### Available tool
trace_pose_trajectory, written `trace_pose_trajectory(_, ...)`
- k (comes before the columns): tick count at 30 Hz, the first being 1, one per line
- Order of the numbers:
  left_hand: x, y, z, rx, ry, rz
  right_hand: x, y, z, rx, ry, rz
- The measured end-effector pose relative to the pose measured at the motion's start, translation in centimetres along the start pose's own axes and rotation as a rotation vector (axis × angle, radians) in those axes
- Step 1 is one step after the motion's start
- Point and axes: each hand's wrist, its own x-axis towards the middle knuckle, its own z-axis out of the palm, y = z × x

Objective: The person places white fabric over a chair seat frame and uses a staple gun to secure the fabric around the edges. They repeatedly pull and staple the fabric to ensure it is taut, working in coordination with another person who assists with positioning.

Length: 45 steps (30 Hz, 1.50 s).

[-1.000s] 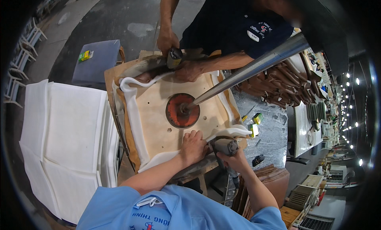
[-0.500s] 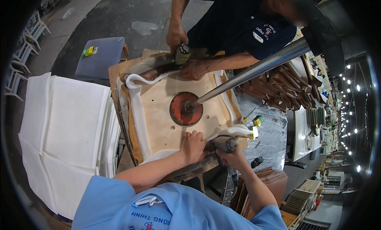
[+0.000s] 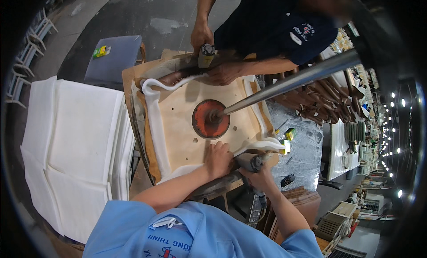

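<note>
As the right hand (image 3: 259,175), gripping a pneumatic stapler (image 3: 248,161), nears the left hand (image 3: 219,161), grip unclear, work apparently advances along the plywood (image 3: 180,133).

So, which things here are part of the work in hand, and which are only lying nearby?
In use:
grey handheld tool in the right grip
pale board
white padding along its edges
red disc on the board

Apparently just lying about:
stacked white sheets
brown material heap
small yellow-green box

Head-worn fisheye, looking down over both hands (image 3: 219,160)
</note>
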Motion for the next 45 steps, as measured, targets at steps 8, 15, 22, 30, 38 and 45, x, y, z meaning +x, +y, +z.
trace_pose_trajectory(8,-2.0,0.9,-1.9,0.004,0.028,-0.050,-1.8,0.3,-0.7,0.272,-0.020,0.210)
trace_pose_trajectory(15,-2.1,0.8,-0.1,-0.051,0.175,-0.065,-2.1,0.0,-0.1,0.259,-0.070,0.212)
trace_pose_trajectory(22,-1.7,1.2,0.6,-0.014,0.282,-0.071,-0.6,-1.0,0.6,0.010,-0.063,0.104)
trace_pose_trajectory(30,-2.1,0.8,-4.8,-0.129,0.074,-0.111,-2.7,-0.1,0.5,0.311,-0.002,0.229)
trace_pose_trajectory(38,-2.8,1.3,-0.9,-0.023,0.111,-0.111,-3.6,-0.7,0.3,0.314,-0.043,0.231)
trace_pose_trajectory(45,-2.5,1.1,0.7,-0.106,0.253,-0.127,-2.7,0.0,0.5,0.289,-0.090,0.224)
